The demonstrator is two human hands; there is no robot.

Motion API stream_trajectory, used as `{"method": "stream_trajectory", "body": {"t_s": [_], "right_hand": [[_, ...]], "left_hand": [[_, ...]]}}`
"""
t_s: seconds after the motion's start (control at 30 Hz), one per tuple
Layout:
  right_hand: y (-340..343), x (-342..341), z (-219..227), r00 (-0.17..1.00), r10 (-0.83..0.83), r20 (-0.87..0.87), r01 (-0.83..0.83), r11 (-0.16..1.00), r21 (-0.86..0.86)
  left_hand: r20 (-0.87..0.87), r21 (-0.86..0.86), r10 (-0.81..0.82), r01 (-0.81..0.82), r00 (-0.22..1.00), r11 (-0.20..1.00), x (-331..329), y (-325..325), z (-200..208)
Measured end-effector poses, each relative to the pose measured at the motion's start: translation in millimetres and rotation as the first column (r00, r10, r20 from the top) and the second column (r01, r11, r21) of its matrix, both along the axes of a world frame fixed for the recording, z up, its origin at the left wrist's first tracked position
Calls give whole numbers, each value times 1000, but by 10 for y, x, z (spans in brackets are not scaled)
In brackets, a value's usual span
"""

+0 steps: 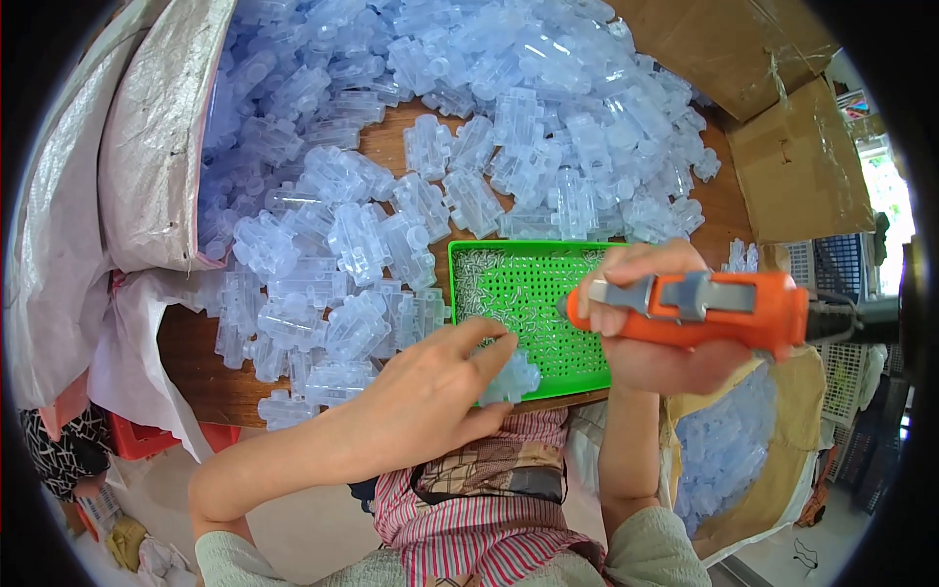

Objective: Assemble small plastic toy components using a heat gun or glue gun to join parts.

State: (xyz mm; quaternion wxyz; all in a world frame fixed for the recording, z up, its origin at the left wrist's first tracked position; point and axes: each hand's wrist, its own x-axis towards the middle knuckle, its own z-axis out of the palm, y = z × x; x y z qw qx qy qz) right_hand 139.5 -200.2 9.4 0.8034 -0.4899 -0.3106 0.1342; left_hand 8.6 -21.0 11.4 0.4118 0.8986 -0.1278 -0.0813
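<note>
your left hand [430, 389] is pinching a translucent plastic piece [514, 377] over the green tray's [572, 362] near edge; well apart, your right hand [641, 362] is gripping an orange power tool [675, 330].

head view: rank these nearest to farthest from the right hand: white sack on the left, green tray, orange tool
1. Orange tool: held in the right hand.
2. Green tray: mostly left of that hand, partly hidden behind it.
3. White sack: far left, beyond the clear parts.
</note>
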Motion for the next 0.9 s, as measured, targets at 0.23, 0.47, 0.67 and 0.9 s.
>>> {"method": "stream_trajectory", "body": {"t_s": [0.23, 0.47, 0.67, 0.9], "right_hand": [[97, 15, -134, 996, -39, -79, 36, 999, -37], [104, 9, -64, 994, -108, -13, 101, 960, -260], [76, 45, -130, 1000, -28, -3, 27, 983, -181], [127, -108, 226, 998, -12, -69, 10, 1000, -29]], "left_hand": [[174, 37, 261, -271, 950, 962, -17, 78, -74], [49, 15, 370, -371, 928, 928, -29, 103, -29], [15, -47, 378, -377, 926, 925, -22, 136, -47], [43, -86, 371, -366, 928, 927, -23, 156, -11]]}}
